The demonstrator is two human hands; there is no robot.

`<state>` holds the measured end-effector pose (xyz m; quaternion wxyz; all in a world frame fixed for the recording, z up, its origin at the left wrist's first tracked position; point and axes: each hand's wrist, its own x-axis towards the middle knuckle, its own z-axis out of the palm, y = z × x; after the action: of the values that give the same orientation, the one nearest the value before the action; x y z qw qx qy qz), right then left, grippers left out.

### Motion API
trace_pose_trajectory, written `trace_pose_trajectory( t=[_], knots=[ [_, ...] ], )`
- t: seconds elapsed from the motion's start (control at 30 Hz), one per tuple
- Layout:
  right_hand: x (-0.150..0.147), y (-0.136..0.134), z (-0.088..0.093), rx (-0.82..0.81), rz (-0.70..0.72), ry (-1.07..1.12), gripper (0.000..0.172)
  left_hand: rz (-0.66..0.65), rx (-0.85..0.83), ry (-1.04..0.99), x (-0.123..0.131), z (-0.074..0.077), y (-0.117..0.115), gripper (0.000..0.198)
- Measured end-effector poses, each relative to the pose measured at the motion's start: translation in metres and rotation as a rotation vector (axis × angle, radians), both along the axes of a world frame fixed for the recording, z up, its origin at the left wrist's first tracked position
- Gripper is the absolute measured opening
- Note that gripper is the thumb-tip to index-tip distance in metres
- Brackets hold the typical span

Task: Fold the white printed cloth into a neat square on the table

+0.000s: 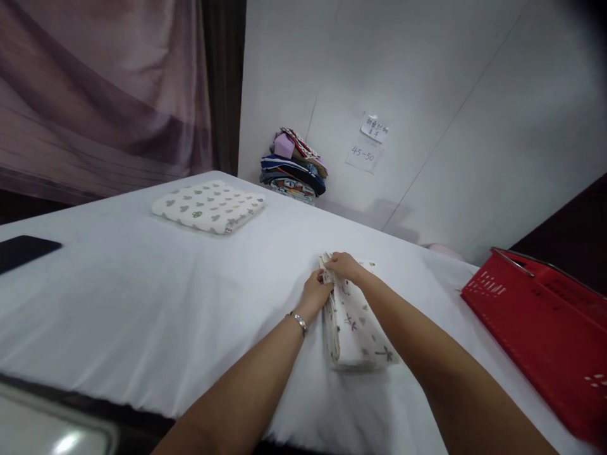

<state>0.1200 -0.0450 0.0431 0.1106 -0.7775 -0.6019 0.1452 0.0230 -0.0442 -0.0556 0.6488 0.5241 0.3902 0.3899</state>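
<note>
A folded white cloth with a small printed pattern lies in front of me on the white-covered table. My left hand, with a silver bracelet at the wrist, has its fingers closed on the cloth's left edge near the far corner. Just beyond it, my right hand pinches the same far corner, its forearm passing over the cloth's right side. Several layers show along the left edge. Farther off to the left lies another folded white cloth, printed with grey and green shapes; neither hand touches it.
A red plastic basket with a metal handle stands at the right. Folded clothes are piled at the table's far edge by the wall. A dark flat object rests at the left. Paper notes hang on the wall.
</note>
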Motion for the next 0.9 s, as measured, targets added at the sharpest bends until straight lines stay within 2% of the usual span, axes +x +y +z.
trace_pose_trajectory(
  t=[0.1,0.23,0.4,0.63,0.9],
  knots=[
    [-0.005,-0.028,-0.006,0.126,-0.034,-0.032,0.02,0.008,-0.041,0.015,-0.001,0.004,0.0,0.047],
    [-0.016,-0.074,-0.02,0.274,0.047,-0.07,0.015,0.019,-0.111,-0.029,-0.001,0.009,-0.001,0.053],
    [-0.024,-0.112,-0.028,0.24,0.203,-0.1,0.014,0.003,-0.084,-0.062,-0.002,0.01,-0.003,0.049],
    [-0.02,-0.121,-0.018,0.26,0.18,-0.205,0.017,-0.03,-0.028,-0.051,-0.003,0.006,-0.001,0.049],
    [-0.023,-0.113,-0.015,0.097,0.065,-0.277,0.019,-0.018,-0.035,-0.012,-0.002,0.006,0.001,0.052]
  ],
)
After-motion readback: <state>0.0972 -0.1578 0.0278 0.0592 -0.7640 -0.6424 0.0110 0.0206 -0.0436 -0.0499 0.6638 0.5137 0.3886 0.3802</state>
